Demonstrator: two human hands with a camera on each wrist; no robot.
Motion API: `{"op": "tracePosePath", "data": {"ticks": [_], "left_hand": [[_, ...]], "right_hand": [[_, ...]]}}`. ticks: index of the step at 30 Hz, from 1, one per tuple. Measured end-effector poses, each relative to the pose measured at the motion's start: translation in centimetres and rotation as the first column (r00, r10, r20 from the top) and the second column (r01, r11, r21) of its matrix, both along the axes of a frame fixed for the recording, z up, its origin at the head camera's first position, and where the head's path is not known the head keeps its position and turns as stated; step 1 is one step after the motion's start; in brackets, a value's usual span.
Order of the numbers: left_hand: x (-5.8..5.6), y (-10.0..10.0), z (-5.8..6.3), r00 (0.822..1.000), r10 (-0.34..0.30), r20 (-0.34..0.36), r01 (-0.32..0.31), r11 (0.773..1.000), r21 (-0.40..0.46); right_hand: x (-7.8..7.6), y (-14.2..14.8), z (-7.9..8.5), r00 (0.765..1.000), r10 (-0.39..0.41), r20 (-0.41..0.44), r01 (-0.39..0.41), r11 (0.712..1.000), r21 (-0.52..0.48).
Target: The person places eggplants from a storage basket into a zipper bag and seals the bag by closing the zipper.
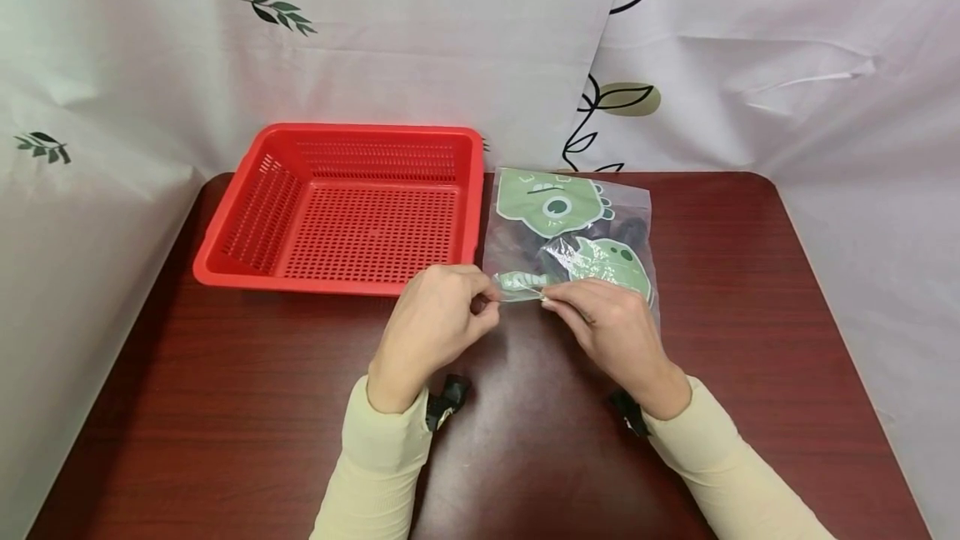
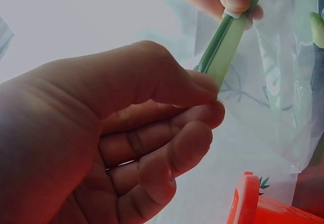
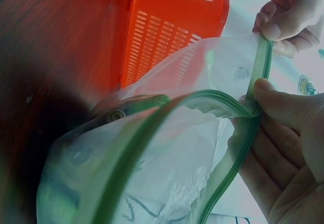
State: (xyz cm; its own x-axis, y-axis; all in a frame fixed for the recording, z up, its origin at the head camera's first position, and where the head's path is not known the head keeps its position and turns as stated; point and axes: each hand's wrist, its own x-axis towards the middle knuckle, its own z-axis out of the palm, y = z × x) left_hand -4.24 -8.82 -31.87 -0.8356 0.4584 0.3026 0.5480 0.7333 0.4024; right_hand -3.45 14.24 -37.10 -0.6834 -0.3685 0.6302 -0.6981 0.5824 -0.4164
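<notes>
A clear zip bag [image 1: 551, 207] with green cartoon prints lies on the table, its mouth edge toward me. Something dark shows inside, its kind unclear. My left hand [image 1: 438, 319] pinches one end of the green zip strip [image 2: 217, 57] between thumb and forefinger, the other fingers loosely curled. A short way along the strip, my right hand [image 1: 615, 332] pinches it at a small white slider [image 2: 232, 14]. Between the two hands the strip runs straight and pressed together; beyond my right hand, in the right wrist view, the bag's mouth [image 3: 147, 138] gapes apart.
A red perforated basket [image 1: 337, 283] stands left of the bag, close beside it, with its bottom bare. Both rest on a dark reddish wooden table [image 1: 750, 315]. White leaf-printed cloth [image 1: 450, 40] hangs behind and at the sides.
</notes>
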Motion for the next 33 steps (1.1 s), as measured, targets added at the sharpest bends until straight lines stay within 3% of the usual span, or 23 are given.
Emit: {"op": "tracePosePath", "data": {"ticks": [33], "left_hand": [[0.04, -0.20, 0.05, 1.000, 0.000, 0.006, 0.000, 1.000, 0.007]], "right_hand": [[0.21, 0.28, 0.24, 1.000, -0.027, 0.015, 0.027, 1.000, 0.005]]}}
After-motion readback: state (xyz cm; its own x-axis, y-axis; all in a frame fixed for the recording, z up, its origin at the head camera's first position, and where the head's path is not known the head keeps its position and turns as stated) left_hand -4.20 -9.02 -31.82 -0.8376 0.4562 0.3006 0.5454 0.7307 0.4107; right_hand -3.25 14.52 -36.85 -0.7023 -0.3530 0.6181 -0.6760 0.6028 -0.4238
